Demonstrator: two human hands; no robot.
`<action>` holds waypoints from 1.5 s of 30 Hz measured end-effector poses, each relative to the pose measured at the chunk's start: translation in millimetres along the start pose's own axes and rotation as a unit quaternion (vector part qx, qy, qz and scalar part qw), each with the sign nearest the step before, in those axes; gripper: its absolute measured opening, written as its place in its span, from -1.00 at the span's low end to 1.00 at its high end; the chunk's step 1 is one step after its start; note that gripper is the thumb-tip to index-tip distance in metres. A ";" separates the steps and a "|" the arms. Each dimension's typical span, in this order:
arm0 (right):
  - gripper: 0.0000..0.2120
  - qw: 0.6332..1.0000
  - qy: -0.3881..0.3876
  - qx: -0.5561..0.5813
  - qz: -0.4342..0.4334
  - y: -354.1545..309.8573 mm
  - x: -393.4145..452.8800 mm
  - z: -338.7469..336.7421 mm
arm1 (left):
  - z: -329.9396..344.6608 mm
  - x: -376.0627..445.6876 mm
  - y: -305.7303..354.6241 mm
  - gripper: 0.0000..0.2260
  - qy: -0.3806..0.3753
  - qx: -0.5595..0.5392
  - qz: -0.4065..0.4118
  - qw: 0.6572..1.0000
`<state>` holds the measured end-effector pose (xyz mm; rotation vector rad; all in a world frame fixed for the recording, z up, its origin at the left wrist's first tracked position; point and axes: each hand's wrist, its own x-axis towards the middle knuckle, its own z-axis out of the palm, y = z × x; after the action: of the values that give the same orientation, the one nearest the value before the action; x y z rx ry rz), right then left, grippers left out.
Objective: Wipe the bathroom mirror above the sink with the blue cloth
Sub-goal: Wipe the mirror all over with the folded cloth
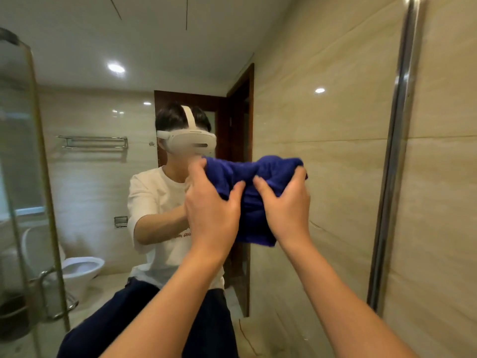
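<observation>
The mirror (322, 125) fills most of the view, with a metal frame strip (395, 151) at its right edge. A bunched blue cloth (254, 200) is held up against the glass at chest height. My left hand (211, 210) grips the cloth's left part and my right hand (286, 205) grips its right part, thumbs pointing toward each other. The cloth's lower end hangs down between my wrists. The sink is out of view.
The mirror reflects a person in a white shirt and a headset, a towel rack (93, 142), a toilet (80, 270), a glass shower door (23, 177) at the left and a dark wooden door frame (237, 104). Beige tiled wall (444, 202) lies right of the mirror.
</observation>
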<state>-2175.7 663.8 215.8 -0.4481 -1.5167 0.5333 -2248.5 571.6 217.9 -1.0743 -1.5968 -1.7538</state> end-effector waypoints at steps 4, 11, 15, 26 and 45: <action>-0.60 0.999 0.013 -0.002 -0.029 -27.7 55.2 -1.7 | 9.8 49.5 28.3 -0.55 0.020 0.000 0.036 0.999; -0.62 0.997 0.054 -0.018 -0.051 -6.0 27.5 3.0 | 14.6 31.4 7.3 -0.54 0.001 0.019 0.073 0.997; -0.63 0.999 0.012 -0.040 -0.005 21.0 -20.2 0.3 | 7.0 -17.2 -23.1 -0.54 -0.028 0.037 0.045 0.998; -0.53 0.999 0.021 -0.044 -0.006 -19.4 52.8 -1.9 | 14.2 52.3 24.0 -0.54 0.006 0.039 0.082 0.996; -0.57 0.998 -0.015 -0.062 -0.006 -6.0 -27.4 18.2 | -24.4 -6.7 -37.0 -0.57 -0.020 0.060 0.052 0.997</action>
<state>-2193.0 641.9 197.4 -0.5277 -1.5866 0.4392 -2280.0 552.8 192.2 -1.1212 -1.6180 -1.5585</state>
